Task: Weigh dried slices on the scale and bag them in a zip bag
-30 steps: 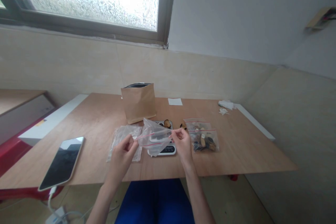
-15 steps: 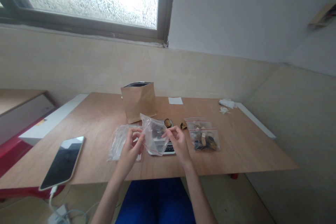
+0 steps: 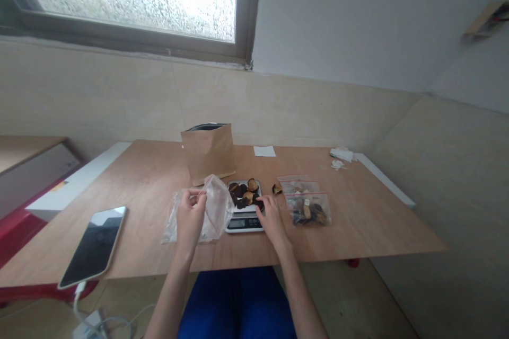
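A clear zip bag [image 3: 218, 202] hangs from my left hand [image 3: 191, 214], whose thumb and fingers pinch its upper left edge. Beside it is a white digital kitchen scale [image 3: 234, 226] with a dark display strip. On its plate lie several dark-rimmed, tan pieces [image 3: 248, 197] that look like dried mushrooms. My right hand [image 3: 273, 220] is at the plate's right edge, thumb and fingers apart around a dark piece; whether they touch it I cannot tell. More clear bags [image 3: 170, 225] lie flat under and left of my left hand.
Two filled zip bags [image 3: 310, 211] lie right of the scale, near a loose dried piece [image 3: 277, 189]. Behind stands an open brown paper pouch [image 3: 209, 153]. A phone [image 3: 93, 246] on a cable lies left. White paper [image 3: 264, 151] and crumpled scraps [image 3: 342, 155] are at the back.
My right hand has let go of the zip bag and moved down to the scale's plate. My left hand has carried the bag left, uncovering the dried pieces and display.
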Tool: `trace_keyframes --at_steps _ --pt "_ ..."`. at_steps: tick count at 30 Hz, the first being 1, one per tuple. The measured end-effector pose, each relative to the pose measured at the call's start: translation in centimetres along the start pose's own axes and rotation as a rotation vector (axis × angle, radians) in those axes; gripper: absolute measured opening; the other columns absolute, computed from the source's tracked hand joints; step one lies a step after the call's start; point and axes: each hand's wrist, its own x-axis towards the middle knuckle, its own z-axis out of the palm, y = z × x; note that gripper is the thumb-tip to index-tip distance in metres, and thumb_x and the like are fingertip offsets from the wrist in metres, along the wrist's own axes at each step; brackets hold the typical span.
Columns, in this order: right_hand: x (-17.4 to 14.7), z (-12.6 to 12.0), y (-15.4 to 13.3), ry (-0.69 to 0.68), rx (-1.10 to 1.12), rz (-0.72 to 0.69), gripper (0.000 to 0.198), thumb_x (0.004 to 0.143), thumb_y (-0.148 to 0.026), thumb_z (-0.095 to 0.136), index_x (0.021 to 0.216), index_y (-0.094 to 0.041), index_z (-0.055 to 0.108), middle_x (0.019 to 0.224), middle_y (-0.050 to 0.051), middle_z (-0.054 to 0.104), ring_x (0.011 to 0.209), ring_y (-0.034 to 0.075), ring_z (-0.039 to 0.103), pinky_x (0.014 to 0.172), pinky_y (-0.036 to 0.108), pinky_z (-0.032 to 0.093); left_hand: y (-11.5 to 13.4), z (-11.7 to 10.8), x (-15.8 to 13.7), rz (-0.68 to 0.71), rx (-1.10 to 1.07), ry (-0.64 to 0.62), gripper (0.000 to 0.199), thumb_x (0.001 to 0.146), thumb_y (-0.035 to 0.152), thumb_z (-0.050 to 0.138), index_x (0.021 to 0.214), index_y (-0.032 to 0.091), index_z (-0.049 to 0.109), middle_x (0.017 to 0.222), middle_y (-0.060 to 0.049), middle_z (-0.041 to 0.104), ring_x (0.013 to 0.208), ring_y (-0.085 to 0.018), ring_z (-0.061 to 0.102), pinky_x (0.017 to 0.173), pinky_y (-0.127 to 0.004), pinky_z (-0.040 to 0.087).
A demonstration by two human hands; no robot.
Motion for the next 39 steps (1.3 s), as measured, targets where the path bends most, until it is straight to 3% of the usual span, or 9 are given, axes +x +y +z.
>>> trace_keyframes --at_steps 8,12,16,20,23,28,33,36,39 --pt "0.7 -1.9 -1.0 0.072 0.109 0.158 0.019 0.080 -0.014 0.044 0.086 -0.016 0.061 0.082 0.008 0.067 0.076 0.021 0.062 0.070 0.032 0.048 -1.0 0.9 -0.4 -0.002 0.046 0.016 0.023 0.067 0.040 0.050 0.075 0.019 0.053 0.066 0.000 0.058 0.065 -0.018 0.055 0.059 -0.028 0.040" --pt "1.2 -4.0 -4.5 0.152 0.331 0.207 0.022 0.083 -0.024 0.047 0.093 -0.014 0.063 0.080 0.006 0.068 0.069 0.017 0.060 0.065 0.027 0.048 -1.1 1.4 -0.8 -0.016 0.071 0.012 0.021 0.069 0.040 0.050 0.075 0.020 0.051 0.068 -0.001 0.059 0.070 -0.021 0.058 0.063 -0.031 0.042" --pt "1.9 -5.5 -8.2 0.081 0.462 0.088 0.023 0.084 -0.027 0.048 0.097 -0.017 0.065 0.087 0.004 0.068 0.069 0.014 0.059 0.066 0.024 0.047 -1.1 1.9 -1.3 0.027 0.085 0.015 0.020 0.071 0.040 0.050 0.077 0.021 0.052 0.075 -0.004 0.063 0.076 -0.024 0.061 0.066 -0.033 0.043" --pt "2.4 -5.4 -8.9 0.014 0.491 0.032 0.023 0.086 -0.028 0.047 0.097 -0.018 0.064 0.092 0.005 0.067 0.073 0.013 0.060 0.066 0.024 0.047 -1.0 1.9 -1.3 0.021 0.062 0.029 0.021 0.070 0.040 0.051 0.076 0.020 0.052 0.070 -0.003 0.062 0.070 -0.022 0.060 0.062 -0.032 0.044" --pt "2.0 -4.4 -8.0 -0.020 0.502 0.100 0.028 0.085 -0.035 0.047 0.102 -0.017 0.060 0.102 0.008 0.064 0.076 0.014 0.061 0.067 0.025 0.049 -0.8 1.8 -1.3 -0.064 -0.031 0.010 0.025 0.068 0.042 0.055 0.076 0.019 0.051 0.057 0.003 0.054 0.050 -0.015 0.052 0.048 -0.026 0.039" --pt "0.4 -2.0 -7.3 -0.237 0.665 0.242 0.034 0.081 -0.036 0.052 0.110 -0.018 0.053 0.101 0.008 0.064 0.076 0.016 0.064 0.063 0.027 0.051 0.7 2.1 -2.2 -0.260 -0.388 -0.168 0.029 0.066 0.038 0.064 0.080 0.018 0.050 0.046 0.012 0.035 0.034 -0.004 0.028 0.035 -0.015 0.021" --pt "0.7 -1.7 -7.3 -0.095 0.856 0.378 0.025 0.078 -0.032 0.050 0.097 -0.017 0.056 0.091 0.007 0.068 0.080 0.019 0.065 0.063 0.026 0.050 3.3 1.0 -2.7 -0.500 -1.142 -0.351 0.017 0.081 0.019 0.047 0.095 0.012 0.053 0.074 -0.002 0.053 0.057 -0.006 0.052 0.052 -0.017 0.045" --pt "1.2 -2.5 -6.9 -0.022 0.912 0.451 0.028 0.075 -0.032 0.052 0.097 -0.015 0.057 0.083 0.006 0.069 0.073 0.018 0.065 0.060 0.025 0.049 4.8 -0.3 -3.0 -0.529 -1.544 -0.369 0.023 0.090 0.014 0.028 0.098 0.012 0.050 0.083 -0.005 0.054 0.067 -0.005 0.057 0.059 -0.014 0.049" --pt "1.2 -3.2 -6.7 -0.016 0.923 0.466 0.029 0.074 -0.033 0.054 0.097 -0.015 0.058 0.076 0.005 0.069 0.065 0.017 0.065 0.055 0.024 0.048 6.4 -1.2 -3.8 -0.552 -1.722 -0.346 0.026 0.091 0.011 0.023 0.100 0.013 0.047 0.084 -0.005 0.055 0.074 -0.004 0.059 0.065 -0.010 0.050"
